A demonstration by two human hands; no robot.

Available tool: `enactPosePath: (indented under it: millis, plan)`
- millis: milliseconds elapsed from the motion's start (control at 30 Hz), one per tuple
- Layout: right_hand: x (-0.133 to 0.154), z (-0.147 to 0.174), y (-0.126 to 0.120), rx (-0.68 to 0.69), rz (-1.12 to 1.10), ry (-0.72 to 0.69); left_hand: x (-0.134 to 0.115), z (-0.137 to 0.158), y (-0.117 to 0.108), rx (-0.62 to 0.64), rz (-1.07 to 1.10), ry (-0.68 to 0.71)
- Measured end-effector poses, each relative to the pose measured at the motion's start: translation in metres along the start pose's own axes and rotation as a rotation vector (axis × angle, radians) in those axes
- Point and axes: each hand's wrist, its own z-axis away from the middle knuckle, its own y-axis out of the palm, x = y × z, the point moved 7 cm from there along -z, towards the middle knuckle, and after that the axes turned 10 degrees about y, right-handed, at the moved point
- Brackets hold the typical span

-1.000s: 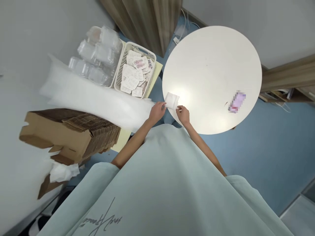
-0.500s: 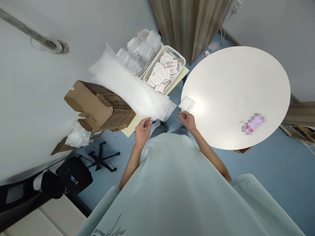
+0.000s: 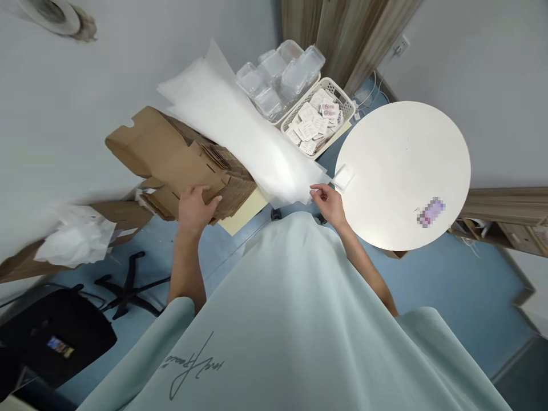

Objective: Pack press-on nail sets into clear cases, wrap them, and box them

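My left hand [image 3: 196, 212] is on the near side of a stack of flat brown cardboard boxes [image 3: 171, 151], thumb and fingers spread against the top one. White thin packing sheets [image 3: 257, 128] lie in a long pile beside the stack. At the near right end of that pile is my right hand [image 3: 329, 204], its fingers loosely curled with a small gap to the thumb. Nothing shows between them; whether they touch the sheets I cannot tell. A small folded white packet [image 3: 343, 177] lies at the left edge of the round white table [image 3: 411, 137], just beyond my right hand.
A basket [image 3: 314, 155] holds many small printed packets. Behind it are several clear plastic containers [image 3: 269, 103]. A blurred purple item [image 3: 431, 212] lies on the round table. At the lower left are crumpled white sheets [image 3: 77, 234] and a black chair [image 3: 55, 337].
My left hand has moved left from near the packing sheets to the cardboard boxes, and its fingers have spread. My right hand has shifted slightly toward the sheets' end. The view has turned left.
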Motion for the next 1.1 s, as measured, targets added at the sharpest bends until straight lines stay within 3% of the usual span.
enactPosePath:
  millis: [100, 367, 500, 600, 733, 900, 1000, 1100]
  plan:
    - [0.031, 0.006, 0.037, 0.004, 0.072, -0.039, 0.022, -0.005, 0.004, 0.059, 0.040, 0.040]
    - [0.118, 0.015, 0.163, 0.186, 0.423, -0.238, 0.035, -0.012, 0.003, 0.069, 0.100, 0.181]
    - [0.141, 0.023, 0.226, 0.351, 0.717, -0.297, 0.036, -0.019, 0.006, 0.082, 0.034, 0.191]
    - [0.144, 0.024, 0.262, 0.421, 0.951, -0.304, 0.030, -0.021, 0.010, 0.069, -0.012, 0.217]
    - [0.134, 0.017, 0.288, 0.455, 1.157, -0.244, 0.025, -0.017, 0.015, 0.026, 0.067, 0.235]
    - [0.122, 0.013, 0.302, 0.472, 1.230, -0.175, 0.027, -0.006, 0.008, -0.034, 0.206, 0.250]
    - [0.120, 0.013, 0.308, 0.495, 1.260, -0.154, 0.024, 0.005, -0.014, -0.113, 0.262, 0.271]
    - [0.120, 0.012, 0.313, 0.511, 1.266, -0.145, 0.015, 0.018, -0.052, -0.248, 0.314, 0.312]
